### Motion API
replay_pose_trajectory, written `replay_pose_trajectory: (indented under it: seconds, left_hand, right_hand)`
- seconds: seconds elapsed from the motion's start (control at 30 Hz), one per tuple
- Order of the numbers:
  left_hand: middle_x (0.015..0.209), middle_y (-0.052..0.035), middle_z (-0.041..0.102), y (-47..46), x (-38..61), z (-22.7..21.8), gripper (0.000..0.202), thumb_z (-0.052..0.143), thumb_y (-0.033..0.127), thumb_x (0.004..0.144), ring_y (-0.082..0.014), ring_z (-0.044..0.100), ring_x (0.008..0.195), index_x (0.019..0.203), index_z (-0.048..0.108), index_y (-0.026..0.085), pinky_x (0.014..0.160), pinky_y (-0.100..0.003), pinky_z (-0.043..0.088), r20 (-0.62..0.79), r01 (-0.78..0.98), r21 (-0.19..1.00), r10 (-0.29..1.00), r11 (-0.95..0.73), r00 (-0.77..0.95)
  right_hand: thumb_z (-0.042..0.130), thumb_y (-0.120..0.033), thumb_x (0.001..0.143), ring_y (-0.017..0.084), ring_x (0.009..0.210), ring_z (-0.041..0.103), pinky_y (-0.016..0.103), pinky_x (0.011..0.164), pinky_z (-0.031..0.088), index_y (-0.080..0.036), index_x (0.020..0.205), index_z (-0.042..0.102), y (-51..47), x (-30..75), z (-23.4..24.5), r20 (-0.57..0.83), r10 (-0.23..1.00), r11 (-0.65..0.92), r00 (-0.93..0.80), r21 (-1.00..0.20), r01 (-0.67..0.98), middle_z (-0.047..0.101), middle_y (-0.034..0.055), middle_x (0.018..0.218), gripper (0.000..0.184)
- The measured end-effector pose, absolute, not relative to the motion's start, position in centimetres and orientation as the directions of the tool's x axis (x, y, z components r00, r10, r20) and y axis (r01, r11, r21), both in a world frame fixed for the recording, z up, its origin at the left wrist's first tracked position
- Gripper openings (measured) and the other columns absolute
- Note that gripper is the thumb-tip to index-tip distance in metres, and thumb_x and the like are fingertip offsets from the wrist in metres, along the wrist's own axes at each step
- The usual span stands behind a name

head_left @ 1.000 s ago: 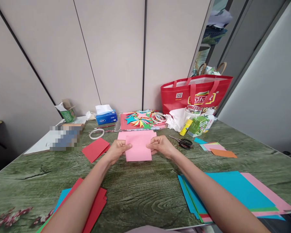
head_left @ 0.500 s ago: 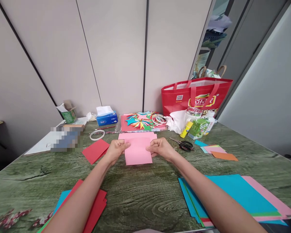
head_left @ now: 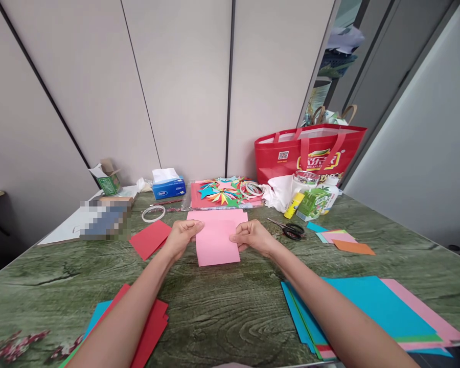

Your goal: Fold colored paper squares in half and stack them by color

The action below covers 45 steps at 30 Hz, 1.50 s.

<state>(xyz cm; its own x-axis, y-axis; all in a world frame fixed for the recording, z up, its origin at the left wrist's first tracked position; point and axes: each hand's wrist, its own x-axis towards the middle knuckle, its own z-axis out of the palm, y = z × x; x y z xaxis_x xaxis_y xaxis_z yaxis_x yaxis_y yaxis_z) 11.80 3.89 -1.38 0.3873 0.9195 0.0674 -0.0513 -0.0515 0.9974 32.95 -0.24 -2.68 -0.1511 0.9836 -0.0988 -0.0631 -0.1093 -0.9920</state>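
Note:
A pink paper sheet (head_left: 216,248) is held up a little above the green wood-grain table (head_left: 222,306). My left hand (head_left: 182,237) pinches its left edge and my right hand (head_left: 251,236) pinches its right edge, fingers curled. Another pink sheet (head_left: 218,214) lies flat on the table just behind it. A small red sheet (head_left: 150,238) rests to the left of my left hand. Black-handled scissors (head_left: 289,228) lie to the right of my right hand.
Stacks of coloured paper lie at the near left (head_left: 145,327) and near right (head_left: 383,312). At the back stand a red bag (head_left: 310,151), a tissue box (head_left: 168,186), paper stars (head_left: 224,191), tape rolls (head_left: 153,212), a glue stick (head_left: 293,204) and small paper scraps (head_left: 343,241).
Both hands have slid slightly toward each other along the pink sheet, which has dropped a little lower in view. The camera shifted slightly.

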Motion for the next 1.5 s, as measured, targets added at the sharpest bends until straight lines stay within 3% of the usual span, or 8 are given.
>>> replay_pose_trajectory:
  seconds: [0.23, 0.43, 0.67, 0.8, 1.0, 1.17, 1.27, 1.5]
  left_hand:
    - [0.042, 0.005, 0.041, 4.1, 11.9, -1.4, 0.041, 0.069, 0.044, 0.059, -0.0051, 0.036, 0.041, 0.044, 0.049, 0.012, 0.042, -0.018, 0.03, 0.106, -0.073, 0.994, 0.938, -0.086, 0.331]
    - [0.058, -0.001, 0.059, 4.1, 11.9, -1.6, 0.035, 0.066, 0.046, 0.063, -0.01, 0.054, 0.053, 0.063, 0.06, 0.012, 0.061, -0.027, 0.046, -0.057, -0.067, 0.992, 0.852, 0.108, 0.52]
    - [0.062, -0.0042, 0.063, 3.7, 12.1, -1.6, 0.035, 0.067, 0.046, 0.061, -0.0144, 0.058, 0.06, 0.064, 0.063, 0.011, 0.07, -0.036, 0.049, -0.158, 0.039, 0.985, 0.785, 0.168, 0.599]
    - [0.056, -0.0021, 0.06, 3.5, 12.3, -1.6, 0.035, 0.068, 0.045, 0.059, -0.0131, 0.056, 0.056, 0.063, 0.063, 0.012, 0.067, -0.035, 0.051, -0.108, -0.001, 0.991, 0.801, 0.134, 0.589]
    - [0.041, 0.0064, 0.045, 3.5, 12.5, -1.4, 0.035, 0.07, 0.042, 0.058, -0.0058, 0.042, 0.041, 0.048, 0.054, 0.013, 0.06, -0.032, 0.052, -0.04, -0.036, 0.997, 0.847, 0.069, 0.53]
    - [0.063, -0.006, 0.065, 3.4, 12.4, -1.3, 0.034, 0.067, 0.044, 0.063, -0.0171, 0.063, 0.061, 0.069, 0.062, 0.011, 0.068, -0.036, 0.051, -0.15, 0.028, 0.986, 0.789, 0.167, 0.596]
    - [0.074, -0.0124, 0.068, 3.4, 12.3, -1.3, 0.038, 0.066, 0.044, 0.064, -0.0232, 0.066, 0.071, 0.077, 0.062, 0.009, 0.071, -0.039, 0.051, -0.165, 0.052, 0.984, 0.78, 0.168, 0.604]
    - [0.064, -0.0126, 0.068, 3.3, 12.6, -1.2, 0.04, 0.065, 0.046, 0.064, -0.0244, 0.066, 0.062, 0.074, 0.061, 0.008, 0.065, -0.04, 0.052, -0.102, 0.052, 0.995, 0.841, 0.088, 0.531]
  right_hand:
    - [0.078, -0.034, 0.044, 0.007, 0.042, 0.055, 0.021, 0.045, 0.049, -0.011, 0.054, 0.055, -0.3, 32.8, -2.9, -0.11, 0.982, -0.118, -0.157, -0.992, -0.047, 0.06, -0.0014, 0.048, 0.034]
    - [0.079, -0.032, 0.043, 0.008, 0.043, 0.056, 0.02, 0.044, 0.049, -0.012, 0.055, 0.056, 0.1, 33.6, -3.0, -0.075, 0.994, -0.082, -0.084, -0.994, -0.077, 0.059, -0.0019, 0.048, 0.033]
    - [0.081, -0.029, 0.04, 0.009, 0.046, 0.058, 0.021, 0.047, 0.052, -0.012, 0.057, 0.057, 0.3, 34.4, -2.7, -0.034, 0.999, -0.036, -0.016, -0.989, -0.145, 0.061, -0.0011, 0.051, 0.034]
    - [0.08, -0.031, 0.043, 0.009, 0.046, 0.058, 0.021, 0.047, 0.052, -0.012, 0.057, 0.058, 0.3, 34.3, -2.5, -0.034, 0.999, -0.035, -0.008, -0.987, -0.156, 0.063, 0.0001, 0.053, 0.033]
    - [0.08, -0.032, 0.044, 0.01, 0.047, 0.059, 0.022, 0.048, 0.052, -0.013, 0.058, 0.059, 0.3, 34.2, -2.5, -0.022, 1.0, -0.023, -0.006, -0.984, -0.176, 0.064, 0.0009, 0.054, 0.032]
    - [0.081, -0.031, 0.042, 0.01, 0.046, 0.059, 0.021, 0.046, 0.052, -0.013, 0.058, 0.059, 0.3, 34.3, -2.5, -0.015, 0.999, -0.008, 0.034, -0.978, -0.209, 0.063, 0.0003, 0.054, 0.032]
    - [0.08, -0.031, 0.043, 0.01, 0.045, 0.058, 0.02, 0.045, 0.051, -0.013, 0.057, 0.058, 0.3, 34.3, -2.4, -0.012, 0.999, -0.001, 0.048, -0.975, -0.222, 0.063, 0.0001, 0.053, 0.032]
    - [0.08, -0.032, 0.044, 0.011, 0.047, 0.059, 0.023, 0.048, 0.052, -0.013, 0.058, 0.057, 0.3, 34.2, -2.5, 0.001, 0.999, 0.011, 0.043, -0.972, -0.236, 0.064, 0.0009, 0.055, 0.033]
